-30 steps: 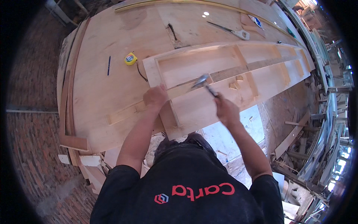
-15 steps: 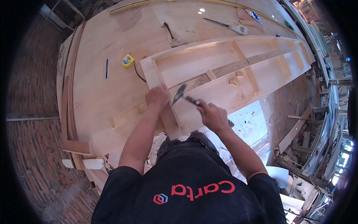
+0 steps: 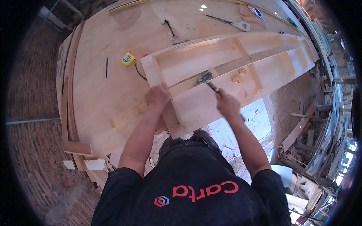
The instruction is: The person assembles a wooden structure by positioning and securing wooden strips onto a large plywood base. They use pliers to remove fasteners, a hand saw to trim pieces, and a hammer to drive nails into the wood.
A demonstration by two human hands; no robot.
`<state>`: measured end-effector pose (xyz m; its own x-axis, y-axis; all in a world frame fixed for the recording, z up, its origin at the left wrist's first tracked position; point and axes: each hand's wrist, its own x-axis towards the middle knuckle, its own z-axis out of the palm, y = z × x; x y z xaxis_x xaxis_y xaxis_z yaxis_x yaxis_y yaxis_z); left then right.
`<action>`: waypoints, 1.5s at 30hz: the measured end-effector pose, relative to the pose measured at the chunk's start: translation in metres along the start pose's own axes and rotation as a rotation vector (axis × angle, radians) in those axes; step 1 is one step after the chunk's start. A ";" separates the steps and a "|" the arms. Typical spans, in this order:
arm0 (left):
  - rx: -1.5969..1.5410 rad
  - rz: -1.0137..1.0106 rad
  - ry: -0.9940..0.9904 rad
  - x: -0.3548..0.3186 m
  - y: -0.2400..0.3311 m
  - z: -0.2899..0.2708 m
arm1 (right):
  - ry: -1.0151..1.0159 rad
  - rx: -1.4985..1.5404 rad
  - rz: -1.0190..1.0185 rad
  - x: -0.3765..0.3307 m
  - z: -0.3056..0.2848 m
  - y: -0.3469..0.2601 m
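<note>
My right hand [image 3: 227,104] is closed round the handle of a hammer [image 3: 212,86]. The hammer's dark head, smeared by motion, is above the middle strip of a long wooden frame [image 3: 150,71] divided by crosspieces. My left hand [image 3: 157,95] lies on the near-left end board of that frame, its fingers curled over the wood and the thumb by the inner corner. Whether a small nail is between those fingers cannot be made out. Small wood blocks [image 3: 238,78] rest inside the frame, to the right of the hammer.
A yellow tape measure [image 3: 128,58], a blue pencil [image 3: 106,67] and a handsaw [image 3: 240,25] lie on the large plywood worktop [image 3: 98,98]. Long wooden strips [image 3: 68,101] run along its left edge. Scrap timber [image 3: 301,128] is piled at the right, and a brick surface [image 3: 34,150] is at the left.
My right hand has swung the hammer right and away from my left hand, to over the middle strip. The left hand keeps nearly the same place on the end board.
</note>
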<state>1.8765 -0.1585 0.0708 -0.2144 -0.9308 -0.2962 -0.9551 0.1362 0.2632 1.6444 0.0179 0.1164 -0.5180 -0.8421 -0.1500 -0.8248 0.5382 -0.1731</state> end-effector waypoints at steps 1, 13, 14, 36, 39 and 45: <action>-0.005 -0.004 -0.021 -0.002 0.003 0.000 | -0.005 -0.001 -0.024 0.004 -0.005 0.008; -0.012 -0.015 -0.041 -0.003 -0.001 -0.004 | 0.169 0.109 0.151 0.017 -0.002 0.031; -0.015 -0.018 -0.041 -0.001 -0.003 -0.004 | 0.152 0.058 0.107 0.015 -0.018 0.020; -0.030 0.093 0.289 -0.004 -0.005 0.013 | -0.104 0.106 -0.260 -0.009 0.011 0.103; -0.089 0.192 0.580 -0.010 -0.010 0.003 | 0.039 0.147 -0.394 0.032 0.001 0.121; -0.138 0.099 0.849 -0.060 0.003 -0.030 | 0.346 0.276 -0.357 0.203 -0.019 0.140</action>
<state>1.8928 -0.1122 0.1174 -0.0172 -0.8625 0.5058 -0.8949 0.2389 0.3770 1.4197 -0.0781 0.0804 -0.3000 -0.9107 0.2841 -0.8969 0.1679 -0.4091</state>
